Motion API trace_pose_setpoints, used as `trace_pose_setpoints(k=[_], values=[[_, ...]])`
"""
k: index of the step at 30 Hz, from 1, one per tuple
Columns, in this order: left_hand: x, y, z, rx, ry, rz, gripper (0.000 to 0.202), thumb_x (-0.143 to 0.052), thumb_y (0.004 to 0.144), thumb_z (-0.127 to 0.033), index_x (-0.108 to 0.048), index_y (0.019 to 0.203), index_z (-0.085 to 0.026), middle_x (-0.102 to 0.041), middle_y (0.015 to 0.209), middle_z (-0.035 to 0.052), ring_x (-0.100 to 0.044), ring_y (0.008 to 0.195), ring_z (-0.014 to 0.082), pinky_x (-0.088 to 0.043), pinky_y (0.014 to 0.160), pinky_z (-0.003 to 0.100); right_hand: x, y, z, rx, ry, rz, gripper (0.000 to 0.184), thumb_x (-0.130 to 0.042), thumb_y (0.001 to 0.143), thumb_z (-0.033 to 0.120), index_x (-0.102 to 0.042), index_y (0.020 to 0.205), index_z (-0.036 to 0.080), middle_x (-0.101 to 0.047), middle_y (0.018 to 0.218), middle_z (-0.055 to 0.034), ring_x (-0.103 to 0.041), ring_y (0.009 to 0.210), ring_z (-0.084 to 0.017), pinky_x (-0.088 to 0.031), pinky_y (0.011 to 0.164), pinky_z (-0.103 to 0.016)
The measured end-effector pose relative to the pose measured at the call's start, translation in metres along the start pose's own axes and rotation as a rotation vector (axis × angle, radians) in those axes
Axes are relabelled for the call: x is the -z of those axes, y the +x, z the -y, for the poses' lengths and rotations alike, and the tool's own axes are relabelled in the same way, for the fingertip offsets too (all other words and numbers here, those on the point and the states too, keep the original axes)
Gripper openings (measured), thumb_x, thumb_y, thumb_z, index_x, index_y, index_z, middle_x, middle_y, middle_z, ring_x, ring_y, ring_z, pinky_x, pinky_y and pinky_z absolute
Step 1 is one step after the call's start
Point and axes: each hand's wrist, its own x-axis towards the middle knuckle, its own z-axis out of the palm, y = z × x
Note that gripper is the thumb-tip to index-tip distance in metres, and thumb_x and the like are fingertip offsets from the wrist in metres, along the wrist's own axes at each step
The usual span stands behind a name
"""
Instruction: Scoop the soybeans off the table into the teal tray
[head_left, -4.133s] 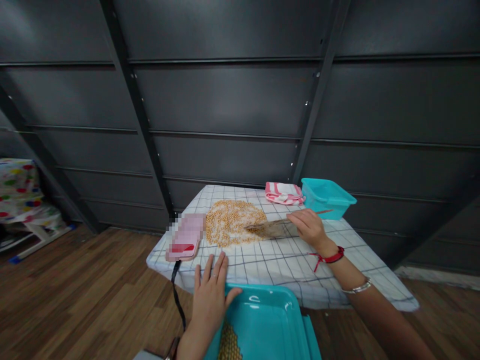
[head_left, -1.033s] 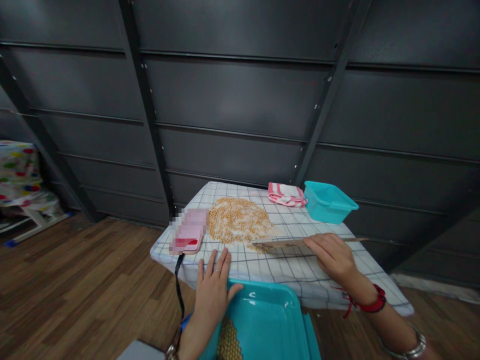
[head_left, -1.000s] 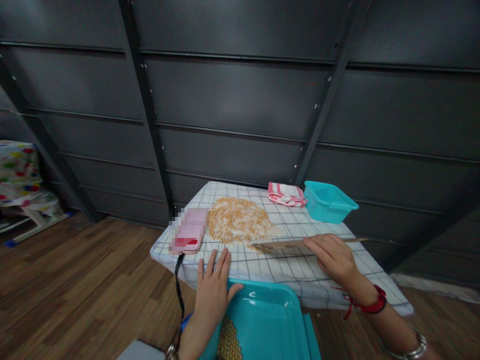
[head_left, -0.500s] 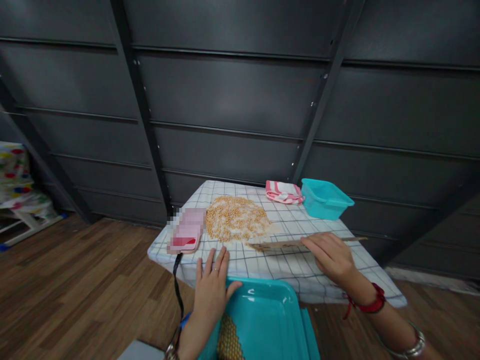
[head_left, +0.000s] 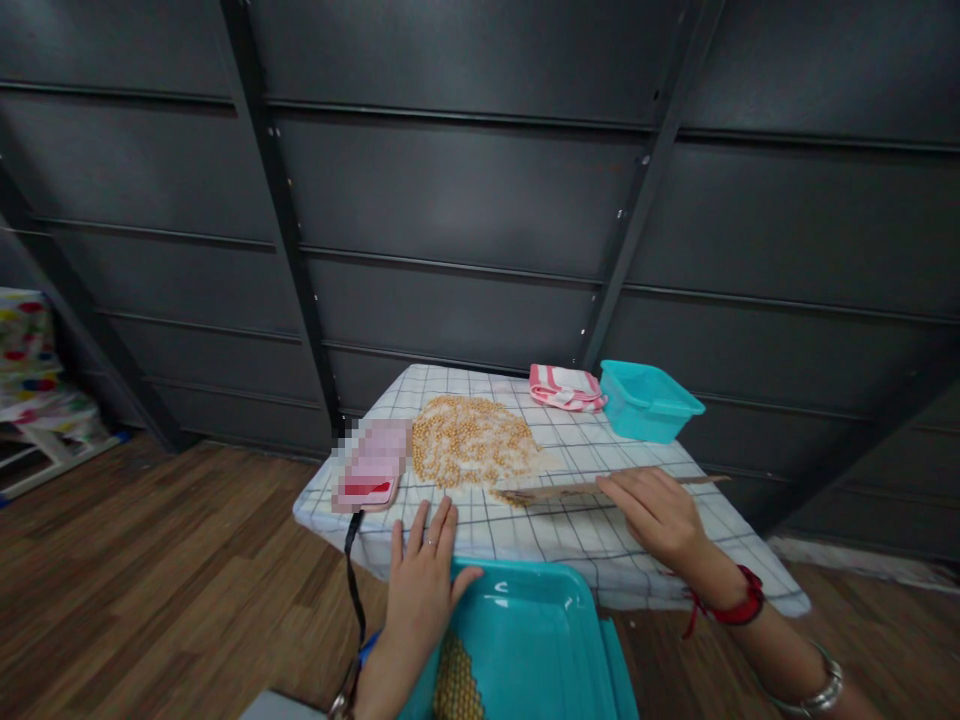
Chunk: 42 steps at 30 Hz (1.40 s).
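Observation:
My right hand (head_left: 656, 515) is closed around a thin, flat brown strip (head_left: 555, 491) that looks like cardboard, held on edge low over the checked cloth. The strip's left end touches the near edge of a pile of small round yellow beans or beads (head_left: 472, 440) mixed with white grains. My left hand (head_left: 421, 570) lies open, fingers spread on the table's front edge, thumb over the rim of a teal tray (head_left: 540, 640). Gold-brown round pieces (head_left: 456, 685) are at the tray's left side.
A phone with a pink cover (head_left: 375, 470) lies left of the pile, a black strap hanging from it. At the back right are a folded pink-and-white towel (head_left: 566, 388) and a teal basket (head_left: 651, 402). A dark panelled wall (head_left: 450, 200) rises behind the table.
The view has shifted very slightly. Both hands, the strip and the pile stay in nearly the same places.

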Motion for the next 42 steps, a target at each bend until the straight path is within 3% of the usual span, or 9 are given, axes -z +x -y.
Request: trace_pose_setpoints(k=[22,32,42], values=[[0.001,0.001,-0.001,0.009,-0.018,0.019,0.068,-0.027,0.075,-0.063,-0.038,0.125,-0.019,-0.047,0.127,0.0088,-0.040,0.117,0.0292,-0.026,0.096,0.051,0.010,0.002,0.007,-0.011,-0.023,-0.026,0.028,-0.038,0.079,-0.001,-0.053,0.098,0.012,-0.062,0.076,-0.0077,-0.054,0.073,-0.015,-0.043,0.065,-0.030],[0.003,0.002,-0.001,0.018,-0.030,0.051,0.067,-0.028,0.075,-0.063,-0.039,0.125,-0.019,-0.047,0.128,0.0086,-0.039,0.118,0.0298,-0.026,0.096,0.052,0.022,-0.009,0.008,-0.033,-0.049,0.044,0.029,-0.036,0.079,-0.001,-0.053,0.096,0.016,-0.063,0.074,-0.0052,-0.054,0.069,-0.014,-0.042,0.064,-0.029],[0.004,0.002,-0.001,0.016,-0.024,0.049,0.067,-0.028,0.075,-0.064,-0.040,0.124,-0.019,-0.047,0.127,0.0083,-0.039,0.117,0.0294,-0.026,0.097,0.051,0.020,-0.005,0.009,-0.011,-0.059,0.071,0.029,-0.033,0.080,0.000,-0.053,0.096,0.015,-0.063,0.074,-0.0047,-0.053,0.069,-0.013,-0.041,0.065,-0.028]])
